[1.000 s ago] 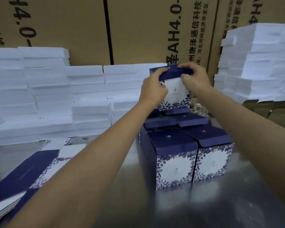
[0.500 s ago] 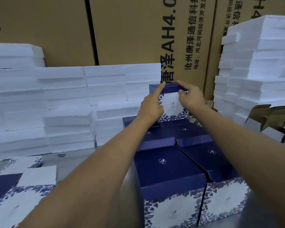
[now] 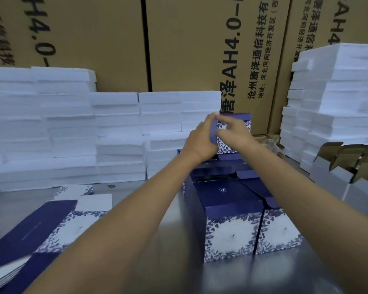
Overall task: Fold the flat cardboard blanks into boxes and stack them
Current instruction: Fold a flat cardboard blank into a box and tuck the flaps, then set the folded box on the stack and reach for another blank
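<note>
Folded box: the top one (image 3: 234, 132), blue lid and floral sides, sits upright on the back row of the finished boxes (image 3: 232, 213), toward the far edge of the metal table (image 3: 174, 272), right in front of the foam sheet stacks (image 3: 115, 128)
Left hand: (image 3: 200, 141) wrapped on the box's left side, fingers up by the top left corner, so it's gripping the box
Right hand: (image 3: 234, 130) lying across the front face, fingers pointing left toward the other hand; looks like it's pressing or holding the box, can't really tell how firm
Key relation: box sits straight ahead between both hands at full arm reach, standing tall. Neither hand is clearly nearer
Step, my guess: squaring it on the stack, then letting go
Next blank: flat blanks (image 3: 40, 236) are at the near left corner of the table, so the left hand has the shorter trip back
Risk: far reach, a nudge could shove it off the row
</note>
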`<state>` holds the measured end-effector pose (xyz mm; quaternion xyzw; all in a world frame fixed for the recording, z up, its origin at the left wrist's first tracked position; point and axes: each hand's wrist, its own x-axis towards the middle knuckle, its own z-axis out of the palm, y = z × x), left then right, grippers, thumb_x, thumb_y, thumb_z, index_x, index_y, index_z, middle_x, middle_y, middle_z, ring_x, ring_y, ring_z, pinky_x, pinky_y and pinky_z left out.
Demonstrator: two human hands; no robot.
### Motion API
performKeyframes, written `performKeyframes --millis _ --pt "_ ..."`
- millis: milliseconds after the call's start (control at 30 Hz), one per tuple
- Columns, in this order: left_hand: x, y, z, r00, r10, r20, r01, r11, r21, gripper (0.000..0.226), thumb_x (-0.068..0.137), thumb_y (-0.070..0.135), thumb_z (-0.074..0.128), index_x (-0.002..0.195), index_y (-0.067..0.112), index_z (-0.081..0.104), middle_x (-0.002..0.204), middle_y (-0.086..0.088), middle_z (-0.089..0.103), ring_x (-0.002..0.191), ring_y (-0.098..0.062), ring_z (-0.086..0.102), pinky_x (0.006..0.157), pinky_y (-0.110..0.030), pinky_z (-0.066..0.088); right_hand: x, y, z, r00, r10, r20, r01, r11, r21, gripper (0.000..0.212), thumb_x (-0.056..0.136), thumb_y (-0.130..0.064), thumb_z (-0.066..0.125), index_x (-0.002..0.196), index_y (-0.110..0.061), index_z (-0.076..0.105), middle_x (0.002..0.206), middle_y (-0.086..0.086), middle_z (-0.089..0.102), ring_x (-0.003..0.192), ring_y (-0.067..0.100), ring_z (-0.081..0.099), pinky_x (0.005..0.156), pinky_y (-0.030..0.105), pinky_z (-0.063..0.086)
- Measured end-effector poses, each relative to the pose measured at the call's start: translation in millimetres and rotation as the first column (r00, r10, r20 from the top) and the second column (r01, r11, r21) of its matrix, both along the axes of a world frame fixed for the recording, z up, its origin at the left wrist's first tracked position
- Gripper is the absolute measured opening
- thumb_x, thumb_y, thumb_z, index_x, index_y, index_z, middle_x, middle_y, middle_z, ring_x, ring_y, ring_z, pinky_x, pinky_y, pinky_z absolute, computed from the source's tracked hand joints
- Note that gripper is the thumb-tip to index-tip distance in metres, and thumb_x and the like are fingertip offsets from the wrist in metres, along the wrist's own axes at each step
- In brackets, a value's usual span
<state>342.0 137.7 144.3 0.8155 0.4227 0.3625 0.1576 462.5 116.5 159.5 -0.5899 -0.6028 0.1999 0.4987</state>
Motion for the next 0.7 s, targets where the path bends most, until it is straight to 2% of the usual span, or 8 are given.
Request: performKeyframes --millis 67,133,267,333,433,533,633,700 --pt "-19.2 -15.5 6.2 1.000 0.013 0.007 -0.013 1.000 -0.025 0.075 0.089 0.006 0.059 0.154 0.021 0.025 0.131 -0.017 0.058 0.108 -0.038 0.060 0.080 -0.037 0.047 -27.9 -15.6 3.9 0.977 0.066 -0.204 -0.082 0.994 -0.069 0.047 0.096 -0.002 0.054 0.141 -0.016 0.056 0.149 0.009 0.052 0.134 0.023 0.052 0.109 0.033 0.044" --pt "-41.6 -30.4 11.7 0.999 0.028 0.021 -0.027 0.999 -0.042 0.064 0.090 0.008 0.058 0.149 0.016 0.034 0.131 -0.014 0.059 0.110 -0.035 0.060 0.086 -0.040 0.049 -56.8 -27.4 4.5 0.957 0.095 -0.275 -0.125 0.988 -0.095 0.038 0.095 -0.001 0.050 0.129 -0.011 0.064 0.134 0.010 0.062 0.125 0.025 0.059 0.105 0.038 0.051" --pt "-95.2 -58.3 3.5 0.995 0.068 0.070 -0.061 0.994 -0.088 0.057 0.090 0.006 0.061 0.143 0.013 0.042 0.128 -0.012 0.060 0.110 -0.027 0.059 0.083 -0.032 0.048 -120.8 -50.2 -8.7 0.966 0.133 -0.222 -0.154 0.985 -0.080 0.029 0.093 0.001 0.037 0.085 -0.009 0.063 0.083 0.007 0.063 0.088 0.022 0.062 0.062 0.024 0.046" --pt "-125.6 -74.7 -18.5 0.989 0.103 0.107 -0.087 0.986 -0.145 0.060 0.088 0.003 0.060 0.144 0.014 0.041 0.128 -0.008 0.059 0.106 -0.022 0.057 0.078 -0.023 0.043 -152.3 -63.7 -27.3 0.953 0.144 -0.267 -0.178 0.978 -0.109 0.029 0.095 -0.004 0.041 0.089 -0.015 0.067 0.080 -0.001 0.065 0.078 0.014 0.064 0.054 0.018 0.046" --pt "-171.8 -104.6 -78.0 0.960 0.205 0.191 -0.137 0.938 -0.319 0.066 0.088 0.000 0.056 0.148 0.014 0.034 0.124 -0.013 0.059 0.110 -0.029 0.060 0.088 -0.032 0.049 -194.9 -95.6 -90.0 0.883 0.189 -0.429 -0.301 0.931 -0.208 0.023 0.098 -0.016 0.053 0.093 -0.027 0.072 0.092 -0.006 0.072 0.084 0.008 0.067 0.078 0.023 0.057" --pt "-210.7 -133.1 -140.3 0.890 0.379 0.253 -0.232 0.855 -0.465 0.056 0.091 0.002 0.056 0.142 0.020 0.041 0.127 -0.010 0.059 0.114 -0.027 0.060 0.092 -0.030 0.045 -222.5 -136.6 -175.7 0.929 0.165 -0.332 -0.244 0.946 -0.213 0.013 0.100 -0.027 0.059 0.097 -0.031 0.071 0.093 -0.021 0.068 0.089 0.004 0.064 0.082 0.011 0.048" --pt "-236.9 -139.7 -168.6 0.796 0.496 0.348 -0.397 0.860 -0.320 0.043 0.089 -0.002 0.054 0.125 0.020 0.055 0.113 -0.002 0.066 0.098 -0.021 0.062 0.083 -0.029 0.048 -232.9 -145.3 -214.2 0.919 0.140 -0.368 -0.198 0.972 -0.124 0.013 0.100 -0.026 0.061 0.108 -0.028 0.070 0.105 -0.017 0.071 0.100 0.003 0.065 0.090 0.020 0.050" --pt "-250.0 -136.4 -173.3 0.771 0.540 0.337 -0.494 0.841 -0.219 0.039 0.087 0.003 0.060 0.123 0.020 0.059 0.112 0.000 0.064 0.105 -0.025 0.059 0.089 -0.036 0.047 -233.0 -137.4 -215.6 0.921 0.136 -0.364 -0.196 0.972 -0.133 0.010 0.099 -0.025 0.062 0.104 -0.029 0.070 0.099 -0.016 0.072 0.095 0.002 0.066 0.090 0.023 0.052"
